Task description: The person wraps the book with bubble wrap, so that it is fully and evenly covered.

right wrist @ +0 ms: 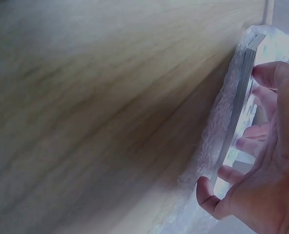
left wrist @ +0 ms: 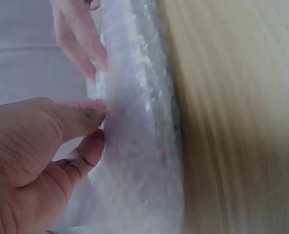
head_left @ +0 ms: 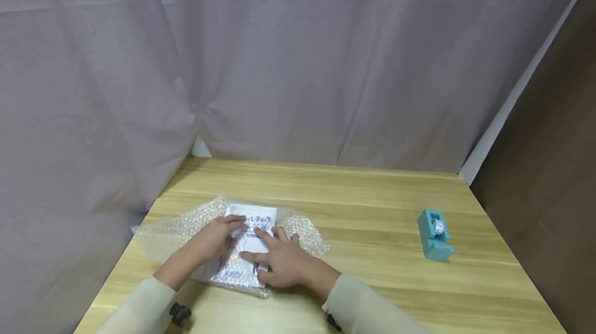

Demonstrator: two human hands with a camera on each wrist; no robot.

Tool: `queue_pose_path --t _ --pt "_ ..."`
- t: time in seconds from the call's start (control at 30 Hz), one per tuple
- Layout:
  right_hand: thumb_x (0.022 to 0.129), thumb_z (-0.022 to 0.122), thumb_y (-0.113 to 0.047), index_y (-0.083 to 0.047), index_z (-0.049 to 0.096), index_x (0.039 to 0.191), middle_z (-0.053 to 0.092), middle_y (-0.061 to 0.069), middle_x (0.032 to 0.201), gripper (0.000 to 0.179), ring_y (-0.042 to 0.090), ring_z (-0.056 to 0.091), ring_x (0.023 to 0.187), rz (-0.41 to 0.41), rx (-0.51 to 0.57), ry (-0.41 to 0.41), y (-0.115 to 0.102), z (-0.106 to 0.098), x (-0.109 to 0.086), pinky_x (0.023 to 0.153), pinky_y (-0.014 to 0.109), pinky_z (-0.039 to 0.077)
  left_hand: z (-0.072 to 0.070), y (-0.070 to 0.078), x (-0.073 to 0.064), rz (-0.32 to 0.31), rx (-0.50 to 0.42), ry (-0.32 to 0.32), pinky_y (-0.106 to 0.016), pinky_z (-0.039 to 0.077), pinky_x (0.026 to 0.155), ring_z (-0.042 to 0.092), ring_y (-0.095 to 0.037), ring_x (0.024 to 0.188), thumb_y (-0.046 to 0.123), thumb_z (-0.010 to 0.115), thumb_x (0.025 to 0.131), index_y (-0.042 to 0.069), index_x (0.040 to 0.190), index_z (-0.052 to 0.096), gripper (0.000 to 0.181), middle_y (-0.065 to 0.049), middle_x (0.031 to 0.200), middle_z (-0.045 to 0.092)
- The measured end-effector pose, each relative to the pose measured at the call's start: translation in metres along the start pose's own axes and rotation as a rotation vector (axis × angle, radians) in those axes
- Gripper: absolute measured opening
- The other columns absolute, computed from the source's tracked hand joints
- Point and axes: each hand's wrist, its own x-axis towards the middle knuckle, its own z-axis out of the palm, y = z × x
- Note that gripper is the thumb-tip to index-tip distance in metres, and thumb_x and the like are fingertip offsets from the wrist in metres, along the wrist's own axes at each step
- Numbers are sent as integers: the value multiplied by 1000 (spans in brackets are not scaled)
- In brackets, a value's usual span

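A white-covered book [head_left: 237,273] with dark blue writing lies on a sheet of clear bubble wrap [head_left: 174,228], which spreads out to its left and right. Wrap appears to cover part of the cover's left and lower area. My left hand [head_left: 211,241] presses its fingertips on the wrapped left side of the book; in the left wrist view its thumb and fingers touch the wrap [left wrist: 139,122]. Spread over the cover's right half, my right hand [head_left: 288,261] rests its fingers on it. The book's page edge [right wrist: 242,87] shows in the right wrist view, with wrap beneath.
A teal tape dispenser [head_left: 433,241] with a roll of clear tape [head_left: 438,227] stands on the right of the wooden table [head_left: 363,210]. Grey curtains [head_left: 279,65] hang behind and to the left. A brown panel [head_left: 545,179] borders the right side.
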Motion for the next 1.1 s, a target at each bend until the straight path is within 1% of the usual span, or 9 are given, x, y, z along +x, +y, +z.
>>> queue_pose_path --t 0.07,0.13,0.2,0.27,0.43,0.53,0.77,0.9,1.1 --pt "109 45 -56 -61 33 166 20 6 187 59 53 34 161 -4 1 2 1 0 0 110 86 44 -4 -5 -3 -14 9 26 -63 59 110 69 -47 130 -1 81 93 7 134 76 42 -22 148 68" --pt "109 45 -56 -61 33 166 19 6 187 59 52 34 161 -9 2 7 1 0 1 110 85 45 -10 -12 -7 -59 31 60 -68 57 109 66 -49 129 8 81 97 8 133 77 36 -24 147 67" --pt "108 45 -56 -61 33 166 19 6 187 59 51 34 161 -13 2 13 1 0 1 110 85 45 -18 -22 -14 -135 60 87 -73 55 107 63 -52 129 16 79 101 9 135 76 34 -28 146 65" --pt "109 45 -55 -62 33 166 18 5 187 59 50 34 161 -11 3 11 2 0 1 110 84 45 -29 -32 -22 -238 85 86 -75 54 104 59 -58 132 22 72 107 10 140 73 35 -35 148 61" --pt "109 44 -54 -62 33 166 16 5 188 59 50 31 162 -6 18 -3 3 1 0 111 84 44 -52 -54 -48 -521 123 -45 -83 41 109 46 -69 140 31 50 114 4 157 56 52 -44 153 50" --pt "109 44 -55 -61 33 166 16 5 187 59 50 32 161 -11 24 0 4 2 0 110 84 44 -59 -66 -61 -618 148 -96 -84 38 108 45 -70 138 29 47 113 -3 160 49 56 -45 150 50" --pt "109 45 -55 -61 33 166 15 5 188 58 50 31 162 -13 37 5 5 5 -1 111 85 43 -67 -79 -71 -712 131 -103 -90 32 106 43 -69 137 23 41 115 -11 156 46 54 -45 147 48" --pt "109 44 -56 -62 32 166 15 4 188 59 52 30 163 -11 44 4 6 5 -1 112 86 42 -65 -85 -73 -717 108 -115 -91 33 105 42 -69 137 24 38 115 -11 155 48 54 -44 148 46" --pt "110 45 -56 -62 32 166 15 3 188 58 53 29 163 -6 53 2 5 5 -2 113 86 41 -62 -92 -77 -731 85 -161 -91 35 102 45 -70 132 23 40 112 -7 148 55 50 -44 142 50"
